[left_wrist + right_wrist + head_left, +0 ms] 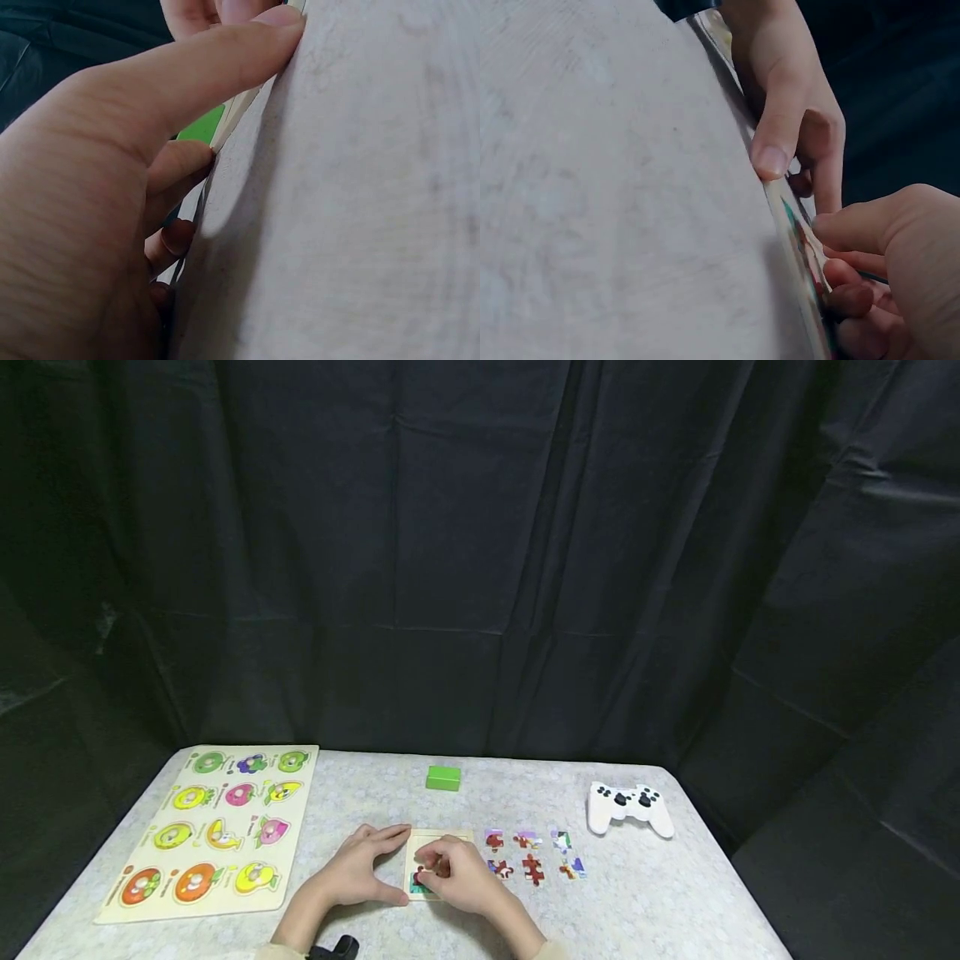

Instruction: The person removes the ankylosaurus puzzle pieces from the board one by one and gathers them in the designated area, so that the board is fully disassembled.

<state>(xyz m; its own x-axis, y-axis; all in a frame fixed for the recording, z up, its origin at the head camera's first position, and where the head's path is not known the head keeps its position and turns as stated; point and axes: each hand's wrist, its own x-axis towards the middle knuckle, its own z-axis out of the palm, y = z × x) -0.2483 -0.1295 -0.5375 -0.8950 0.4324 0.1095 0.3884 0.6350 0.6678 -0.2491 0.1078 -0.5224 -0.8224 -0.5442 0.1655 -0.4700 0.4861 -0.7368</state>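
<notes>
A small square wooden puzzle tray lies on the table, with a red and green jigsaw picture partly showing inside. My left hand spans the tray's left side, its thumb at the near corner and its index finger at the far one. In the left wrist view, the thumb touches the pale wooden edge. Over the tray, my right hand pinches a dark red puzzle piece, mostly hidden by the fingers. The right wrist view shows the right hand low at the tray's rim.
Several loose jigsaw pieces lie right of the tray. A green block sits behind it. A white game controller rests at the right. On the left lies a large fruit puzzle board. A black curtain hangs behind the table.
</notes>
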